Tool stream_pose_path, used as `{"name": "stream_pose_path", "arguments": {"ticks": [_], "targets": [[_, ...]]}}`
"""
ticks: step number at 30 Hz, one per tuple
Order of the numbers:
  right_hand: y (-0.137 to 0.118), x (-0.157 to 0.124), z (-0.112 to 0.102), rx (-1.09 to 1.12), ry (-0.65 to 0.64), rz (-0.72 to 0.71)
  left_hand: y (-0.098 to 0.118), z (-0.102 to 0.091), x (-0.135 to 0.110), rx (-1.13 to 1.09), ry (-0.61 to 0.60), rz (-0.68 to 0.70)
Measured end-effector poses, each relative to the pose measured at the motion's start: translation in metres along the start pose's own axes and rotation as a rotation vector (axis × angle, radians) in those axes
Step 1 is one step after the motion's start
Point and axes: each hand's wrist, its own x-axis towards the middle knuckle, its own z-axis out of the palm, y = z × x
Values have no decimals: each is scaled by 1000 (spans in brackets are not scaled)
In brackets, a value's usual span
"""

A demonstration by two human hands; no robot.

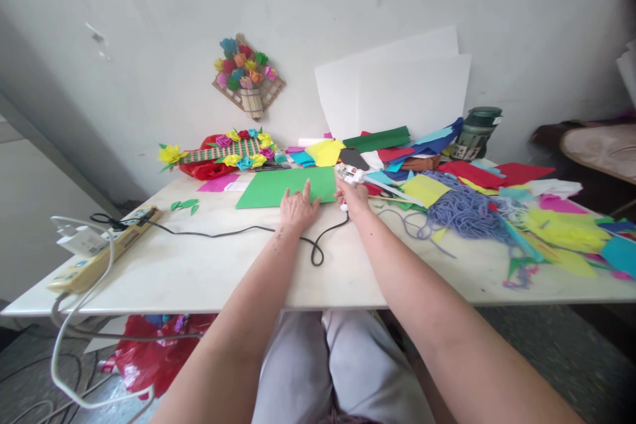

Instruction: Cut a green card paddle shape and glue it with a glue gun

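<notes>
My left hand rests on the front edge of a green sheet, its fingers apart and the index finger pointing away from me. Beside it, my right hand is wrapped round a white hot glue gun at the sheet's right edge. A long white glue stick juts out to the right of the gun. From the gun's handle a black cord loops across the table to the left. My right fingers are partly hidden behind the hand.
A power strip with a white charger lies at the left. Small green paper leaves and a flower-decorated piece are beyond it. Purple yarn, coloured paper and a dark bottle crowd the right.
</notes>
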Motion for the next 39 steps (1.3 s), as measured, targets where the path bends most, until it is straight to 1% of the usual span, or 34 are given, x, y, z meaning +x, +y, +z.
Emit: {"name": "stream_pose_path", "arguments": {"ticks": [2,5,12,16,19,24,28,34,39], "targets": [[-1,-1,0,-1,1,3,-1,-1,0,6,11,-12],[-2,-2,0,-6,-3,7,-1,-1,0,34,-4,-32],[1,-1,0,-22,-10,-12,0,-1,0,78,-18,15],[2,1,-1,-41,-21,-8,-3,0,1,25,-23,-2],[2,0,-1,-65,-22,0,-6,1,2,-34,-21,-40],[0,-2,-1,-86,-25,4,-10,4,2,-122,-51,-101],[0,-3,-2,-93,-24,1,-11,1,1,-169,-59,-131],[0,-1,-2,-82,-26,5,-12,-7,-1,-67,13,-96],[-1,-1,-2,-79,-24,11,-10,-9,-1,-42,-29,-79]]}}
